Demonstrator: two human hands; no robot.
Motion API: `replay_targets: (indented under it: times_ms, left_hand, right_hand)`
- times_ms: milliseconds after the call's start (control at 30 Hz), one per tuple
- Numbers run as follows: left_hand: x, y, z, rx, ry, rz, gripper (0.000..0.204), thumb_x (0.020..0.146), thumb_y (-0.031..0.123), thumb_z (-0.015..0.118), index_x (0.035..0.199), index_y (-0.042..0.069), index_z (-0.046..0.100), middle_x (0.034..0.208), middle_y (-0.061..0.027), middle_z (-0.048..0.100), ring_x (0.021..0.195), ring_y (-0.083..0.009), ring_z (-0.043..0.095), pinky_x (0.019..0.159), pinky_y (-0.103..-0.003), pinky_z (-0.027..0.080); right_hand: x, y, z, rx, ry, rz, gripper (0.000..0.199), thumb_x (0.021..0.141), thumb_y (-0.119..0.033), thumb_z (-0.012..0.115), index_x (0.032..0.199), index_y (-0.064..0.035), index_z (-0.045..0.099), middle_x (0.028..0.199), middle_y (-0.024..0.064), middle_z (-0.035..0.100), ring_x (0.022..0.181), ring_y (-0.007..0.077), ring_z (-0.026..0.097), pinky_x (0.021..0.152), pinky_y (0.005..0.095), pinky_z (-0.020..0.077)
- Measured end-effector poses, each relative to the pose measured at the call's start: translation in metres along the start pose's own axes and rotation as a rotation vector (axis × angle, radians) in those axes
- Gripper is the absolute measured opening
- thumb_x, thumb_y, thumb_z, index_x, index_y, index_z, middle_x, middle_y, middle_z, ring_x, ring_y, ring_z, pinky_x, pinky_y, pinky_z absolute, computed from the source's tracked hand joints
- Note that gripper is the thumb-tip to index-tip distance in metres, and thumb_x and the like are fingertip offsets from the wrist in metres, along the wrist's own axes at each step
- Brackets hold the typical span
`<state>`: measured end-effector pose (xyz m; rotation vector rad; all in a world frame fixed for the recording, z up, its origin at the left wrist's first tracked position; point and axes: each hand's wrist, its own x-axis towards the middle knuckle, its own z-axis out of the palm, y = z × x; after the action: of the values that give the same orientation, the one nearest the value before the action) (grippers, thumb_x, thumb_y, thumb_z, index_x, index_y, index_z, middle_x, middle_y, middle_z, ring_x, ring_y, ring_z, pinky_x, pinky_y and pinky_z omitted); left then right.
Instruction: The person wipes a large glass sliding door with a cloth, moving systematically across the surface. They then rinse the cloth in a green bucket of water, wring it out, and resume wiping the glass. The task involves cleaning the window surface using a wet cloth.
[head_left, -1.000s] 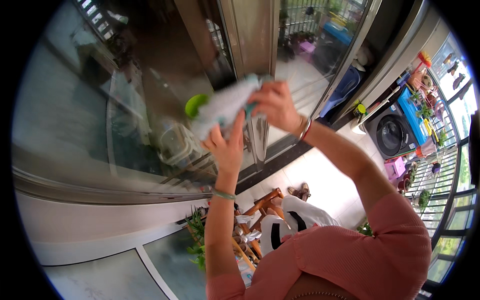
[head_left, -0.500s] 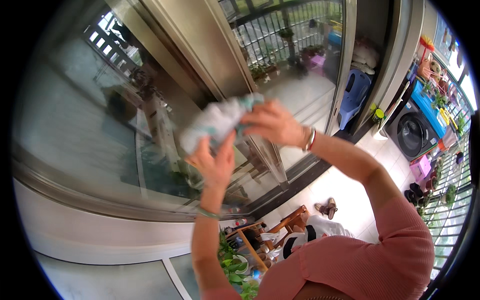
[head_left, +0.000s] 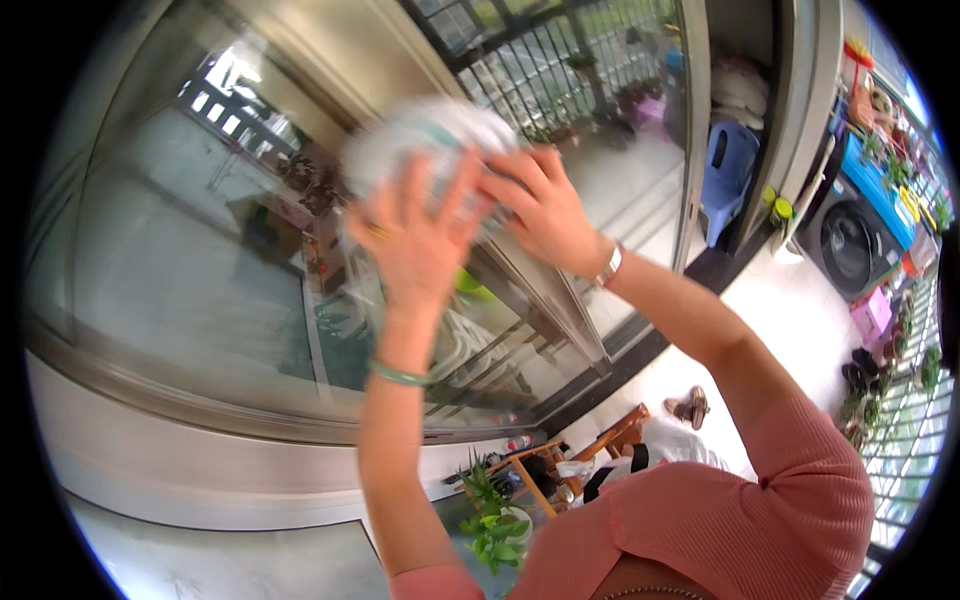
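A white cloth [head_left: 425,130] with greenish marks, smeared by motion, is bunched in front of the glass door panels. My left hand [head_left: 415,235], with a green bangle at its wrist, has its fingers fanned over the lower left of the cloth; the thumb side is blurred. From the right, my right hand [head_left: 548,205] grips the cloth's lower right with bent fingers, a bracelet on its wrist. Behind both hands stand the sliding glass door [head_left: 190,250] and its metal frame [head_left: 385,45]. Whether the cloth touches the glass, I cannot tell.
A blue plastic chair [head_left: 727,180] stands beyond the door opening. To the right are a dark washing machine [head_left: 848,243], a pink box [head_left: 872,314] and a railing with potted plants. Below me are shoes [head_left: 690,406], a wooden rack [head_left: 532,486] and a leafy plant [head_left: 495,540].
Both hands and the cloth have moved up the door. My left hand's fingers are more spread, and the cloth looks rounder and more bunched.
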<state>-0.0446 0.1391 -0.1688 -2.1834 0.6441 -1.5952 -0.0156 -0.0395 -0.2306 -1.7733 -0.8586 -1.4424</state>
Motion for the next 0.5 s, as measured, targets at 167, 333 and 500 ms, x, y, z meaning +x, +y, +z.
replay_targets:
  times_ms: [167,333,500]
  left_hand:
    - [-0.16,0.098,0.023,-0.314,-0.424,0.092,0.053,0.091,0.031,0.059,0.143,0.025,0.054,0.142,0.0038,0.052,0.122,-0.0149,0.049,0.107,-0.056,0.036]
    - [-0.234,0.157,0.064,-0.454,-0.525,0.321,0.051,0.094,0.026,0.055,0.142,0.013,0.054,0.151,0.002,0.046,0.131,-0.0145,0.044,0.107,-0.044,0.039]
    - [-0.15,0.116,0.015,-0.373,-0.36,0.269,0.05,0.092,0.024,0.056,0.141,0.014,0.056,0.148,0.0007,0.049,0.131,-0.0154,0.043,0.107,-0.041,0.039]
  right_hand:
    - [-0.175,-0.008,0.0,0.062,-0.422,0.22,0.036,0.073,-0.003,0.069,0.109,-0.0077,0.063,0.116,0.0098,0.057,0.108,0.0343,0.055,0.089,0.0416,0.0532]
    - [-0.259,0.006,-0.013,0.097,-0.689,0.305,0.035,0.073,0.0,0.064,0.107,-0.0073,0.066,0.112,0.0106,0.057,0.105,0.0323,0.056,0.087,0.0394,0.0536]
    - [-0.168,-0.014,-0.049,0.058,-0.539,0.202,0.035,0.071,0.004,0.061,0.103,-0.0062,0.068,0.114,0.0102,0.058,0.106,0.0317,0.056,0.089,0.0404,0.0513]
